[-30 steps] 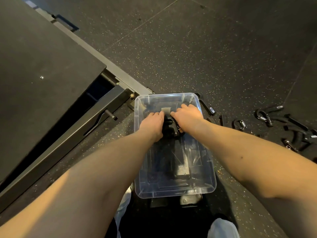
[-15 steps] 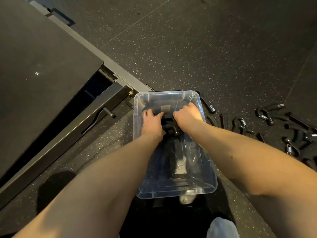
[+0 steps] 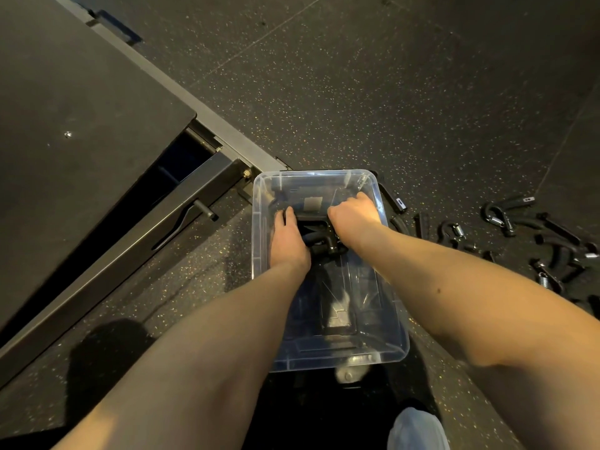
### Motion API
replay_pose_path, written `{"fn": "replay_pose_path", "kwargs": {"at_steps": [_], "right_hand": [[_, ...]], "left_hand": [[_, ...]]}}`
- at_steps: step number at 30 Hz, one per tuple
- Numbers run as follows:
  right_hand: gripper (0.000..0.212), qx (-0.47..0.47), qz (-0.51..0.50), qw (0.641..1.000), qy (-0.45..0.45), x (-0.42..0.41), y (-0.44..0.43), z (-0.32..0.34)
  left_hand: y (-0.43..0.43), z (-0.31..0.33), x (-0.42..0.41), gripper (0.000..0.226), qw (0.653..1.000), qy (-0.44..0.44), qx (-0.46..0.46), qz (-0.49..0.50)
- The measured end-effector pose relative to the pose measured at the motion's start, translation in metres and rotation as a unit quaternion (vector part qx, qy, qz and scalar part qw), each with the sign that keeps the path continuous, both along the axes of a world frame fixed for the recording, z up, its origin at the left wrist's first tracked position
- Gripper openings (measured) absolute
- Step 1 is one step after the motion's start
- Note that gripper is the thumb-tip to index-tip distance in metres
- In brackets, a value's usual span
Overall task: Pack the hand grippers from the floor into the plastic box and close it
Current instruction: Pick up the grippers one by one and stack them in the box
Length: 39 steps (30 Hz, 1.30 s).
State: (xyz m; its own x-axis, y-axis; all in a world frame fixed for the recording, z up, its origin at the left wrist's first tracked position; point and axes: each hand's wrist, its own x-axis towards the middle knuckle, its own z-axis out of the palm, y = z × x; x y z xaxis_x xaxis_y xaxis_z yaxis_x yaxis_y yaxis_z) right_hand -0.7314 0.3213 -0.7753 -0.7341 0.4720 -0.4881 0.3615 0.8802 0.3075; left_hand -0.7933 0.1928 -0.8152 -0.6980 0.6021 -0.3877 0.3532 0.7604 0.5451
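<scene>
A clear plastic box (image 3: 394,349) stands open on the speckled floor in front of me. Both my hands are inside its far half. My left hand (image 3: 287,241) lies with straight fingers on a clump of black hand grippers (image 3: 319,240) on the box bottom. My right hand (image 3: 352,216) has its fingers curled down over the same clump; what the fingertips hold is hidden. Several more black hand grippers (image 3: 501,219) with steel springs lie scattered on the floor to the right of the box, one (image 3: 394,199) right beside its far right corner.
A black raised platform (image 3: 81,125) with a grey metal frame (image 3: 136,241) and a protruding pin (image 3: 204,209) runs diagonally close to the box's left side. Dark rubber floor (image 3: 357,92) stretches beyond. A pale piece of my clothing or a shoe (image 3: 417,430) shows at the bottom edge.
My hands have drawn slightly apart inside the box. The left hand slid left and its fingers flattened; the right hand shifted toward the far right corner. The box stayed put.
</scene>
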Motion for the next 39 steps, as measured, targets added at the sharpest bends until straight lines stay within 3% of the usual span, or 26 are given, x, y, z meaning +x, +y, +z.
{"fn": "replay_pose_path", "kwargs": {"at_steps": [7, 11, 14, 18, 23, 26, 27, 28, 30, 33, 34, 36, 37, 39], "right_hand": [[0.027, -0.032, -0.029, 0.999, 0.006, 0.000, 0.004, 0.010], [0.039, -0.118, -0.099, 0.982, 0.108, 0.003, 0.002, 0.033], [0.048, -0.213, -0.194, 0.927, 0.241, 0.011, -0.004, 0.063], [0.042, -0.225, -0.279, 0.851, 0.383, 0.031, -0.019, 0.102], [0.034, -0.245, -0.363, 0.797, 0.415, 0.058, -0.053, 0.136], [0.015, -0.282, -0.415, 0.769, 0.396, 0.067, -0.074, 0.146], [0.013, -0.312, -0.444, 0.743, 0.393, 0.070, -0.082, 0.147], [0.012, -0.360, -0.486, 0.688, 0.400, 0.072, -0.092, 0.148], [0.025, -0.468, -0.560, 0.543, 0.416, 0.077, -0.112, 0.149], [0.050, -0.530, -0.593, 0.402, 0.455, 0.083, -0.129, 0.141], [0.055, -0.537, -0.594, 0.379, 0.463, 0.085, -0.129, 0.135], [0.062, -0.551, -0.577, 0.371, 0.475, 0.089, -0.127, 0.126], [0.065, -0.553, -0.565, 0.378, 0.482, 0.092, -0.125, 0.122], [0.072, -0.544, -0.531, 0.429, 0.488, 0.098, -0.122, 0.118]], "left_hand": [[0.002, 0.010, 0.008, 0.098, 1.000, 0.017, -0.010, -0.004], [-0.004, 0.028, 0.015, 0.088, 0.998, 0.043, 0.049, 0.011], [-0.012, 0.051, 0.023, 0.085, 0.994, 0.021, 0.100, 0.037], [-0.033, 0.081, 0.038, 0.089, 0.984, 0.020, 0.168, 0.053], [-0.057, 0.121, 0.026, 0.095, 0.978, -0.014, 0.198, 0.066], [-0.077, 0.135, 0.010, 0.090, 0.968, -0.023, 0.247, 0.038], [-0.083, 0.137, 0.005, 0.088, 0.966, -0.023, 0.254, 0.031], [-0.087, 0.135, 0.002, 0.087, 0.965, -0.028, 0.259, 0.030], [-0.094, 0.128, -0.002, 0.081, 0.964, -0.053, 0.258, 0.032], [-0.102, 0.133, 0.007, 0.070, 0.959, -0.092, 0.266, 0.038], [-0.104, 0.133, 0.010, 0.068, 0.957, -0.104, 0.271, 0.029], [-0.107, 0.132, 0.011, 0.075, 0.958, -0.103, 0.269, 0.015], [-0.109, 0.132, 0.011, 0.082, 0.959, -0.101, 0.264, 0.008], [-0.110, 0.131, 0.008, 0.092, 0.961, -0.098, 0.257, -0.006]]}}
